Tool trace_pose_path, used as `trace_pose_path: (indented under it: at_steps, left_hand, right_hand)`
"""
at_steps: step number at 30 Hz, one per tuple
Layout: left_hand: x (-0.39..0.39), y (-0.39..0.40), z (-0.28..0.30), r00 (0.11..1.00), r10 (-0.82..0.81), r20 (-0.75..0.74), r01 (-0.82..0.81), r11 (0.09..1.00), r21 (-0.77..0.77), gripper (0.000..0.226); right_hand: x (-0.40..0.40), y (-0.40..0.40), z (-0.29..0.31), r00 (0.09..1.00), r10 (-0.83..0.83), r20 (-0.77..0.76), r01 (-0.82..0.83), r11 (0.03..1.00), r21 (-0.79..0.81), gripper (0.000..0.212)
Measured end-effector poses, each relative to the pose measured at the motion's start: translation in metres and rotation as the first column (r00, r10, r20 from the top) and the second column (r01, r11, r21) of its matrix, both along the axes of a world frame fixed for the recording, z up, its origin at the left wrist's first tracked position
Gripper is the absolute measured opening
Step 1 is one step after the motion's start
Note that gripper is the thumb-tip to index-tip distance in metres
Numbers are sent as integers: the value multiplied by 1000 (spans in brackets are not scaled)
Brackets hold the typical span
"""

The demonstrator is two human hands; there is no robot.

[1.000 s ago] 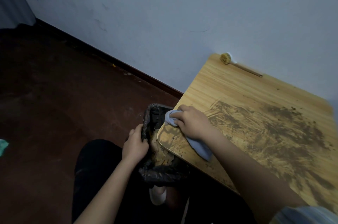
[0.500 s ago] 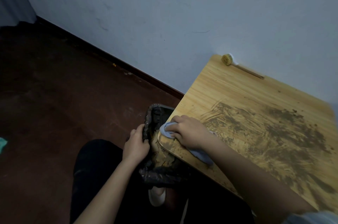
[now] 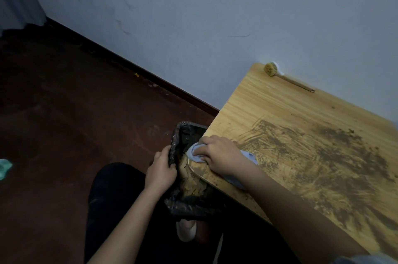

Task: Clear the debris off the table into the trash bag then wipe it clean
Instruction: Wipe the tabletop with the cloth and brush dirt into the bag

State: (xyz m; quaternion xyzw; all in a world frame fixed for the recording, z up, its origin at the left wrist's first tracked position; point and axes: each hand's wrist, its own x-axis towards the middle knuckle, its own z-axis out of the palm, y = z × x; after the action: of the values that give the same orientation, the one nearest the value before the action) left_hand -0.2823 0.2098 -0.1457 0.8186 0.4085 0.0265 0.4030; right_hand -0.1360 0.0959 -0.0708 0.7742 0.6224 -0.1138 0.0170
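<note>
A wooden table (image 3: 269, 104) fills the right side, smeared with dark brown debris (image 3: 336, 156) across its middle and right. My right hand (image 3: 219, 156) grips a light blue cloth (image 3: 195, 154) and presses it on the table's near left corner, at the edge. Just below that corner a black trash bag (image 3: 189, 203) hangs open, with brown debris inside it. My left hand (image 3: 160, 170) grips the bag's rim on the left side and holds it against the table edge.
A small round-headed brush (image 3: 271, 69) with a wooden handle lies at the table's far edge by the blue wall. A dark red floor spreads to the left, with a teal scrap (image 3: 4, 168) on it. My dark-clothed knee and a pale shoe (image 3: 186, 230) sit under the bag.
My right hand has slid the cloth left and toward me, from the table surface to its corner over the bag. My left hand has kept hold of the bag rim.
</note>
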Motion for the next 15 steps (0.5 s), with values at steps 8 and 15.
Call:
trace_pose_path:
  at_steps: [8,15]
  left_hand:
    - [-1,-3,3,1000,-11,-4,11,1000,-13,51]
    - [-3,-5,4,1000,3,8,-3,1000,-15,52]
  right_hand:
    - [3,5,6,998,-69,10,67,994,89,32]
    - [-6,3,-4,999,-11,41,10,1000,7,34]
